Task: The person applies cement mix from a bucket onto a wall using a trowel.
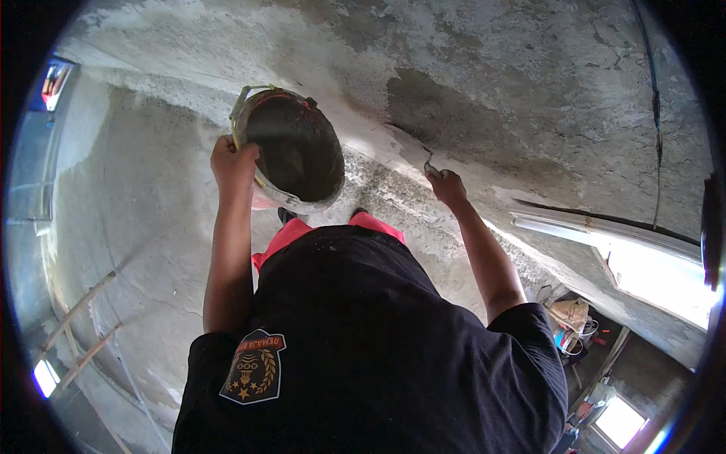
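My left hand [236, 163] is closed on the rim of a bucket [333, 178], which tilts so that its dark, grey-coated inside shows. A pale handle strip runs round the bucket's far left rim. To the right, my right hand [446, 185] grips the handle of a trowel [412, 138]. The trowel's thin blade lies edge-on along the grey plastered wall [529, 91], touching it or very close to it. A darker, damp-looking patch [439, 106] of plaster spreads on the wall just beyond the blade.
A window opening [658, 276] with a pale frame is at the right. Wooden poles [83, 310] lean at the left. A dark cable [655, 113] hangs down the wall. Sacks and a small bucket [567, 340] sit at the lower right. Below me is a grey floor [446, 265].
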`<state>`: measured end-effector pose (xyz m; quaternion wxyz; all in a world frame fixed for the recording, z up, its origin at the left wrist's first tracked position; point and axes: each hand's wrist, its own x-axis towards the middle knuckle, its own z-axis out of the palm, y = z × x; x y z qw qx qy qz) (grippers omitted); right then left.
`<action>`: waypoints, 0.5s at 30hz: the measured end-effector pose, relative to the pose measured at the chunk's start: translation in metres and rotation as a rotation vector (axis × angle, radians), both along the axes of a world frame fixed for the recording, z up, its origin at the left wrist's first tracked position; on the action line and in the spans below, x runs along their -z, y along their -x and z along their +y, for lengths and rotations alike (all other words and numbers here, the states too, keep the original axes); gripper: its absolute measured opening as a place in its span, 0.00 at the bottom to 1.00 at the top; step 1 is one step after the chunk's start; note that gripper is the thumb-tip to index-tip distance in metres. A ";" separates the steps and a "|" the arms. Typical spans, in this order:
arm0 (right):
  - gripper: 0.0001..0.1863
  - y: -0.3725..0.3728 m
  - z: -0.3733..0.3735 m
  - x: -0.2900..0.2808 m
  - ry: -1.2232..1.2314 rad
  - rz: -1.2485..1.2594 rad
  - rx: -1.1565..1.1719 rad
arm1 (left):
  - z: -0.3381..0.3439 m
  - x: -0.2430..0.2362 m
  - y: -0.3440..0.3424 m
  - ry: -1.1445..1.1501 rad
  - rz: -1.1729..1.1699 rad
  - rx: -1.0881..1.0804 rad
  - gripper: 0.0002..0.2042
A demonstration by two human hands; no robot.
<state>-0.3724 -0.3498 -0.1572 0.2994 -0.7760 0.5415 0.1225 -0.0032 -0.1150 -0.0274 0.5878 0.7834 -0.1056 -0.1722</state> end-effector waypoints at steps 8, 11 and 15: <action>0.23 0.029 0.040 0.006 0.396 -0.430 -0.207 | 0.024 -0.003 -0.010 -0.026 -0.010 -0.047 0.08; 0.25 0.009 0.027 0.007 0.157 -0.212 -0.168 | 0.024 0.002 -0.015 -0.059 -0.015 -0.025 0.07; 0.29 -0.010 -0.013 0.022 0.018 -0.019 0.087 | 0.020 -0.001 -0.018 -0.053 -0.013 0.003 0.07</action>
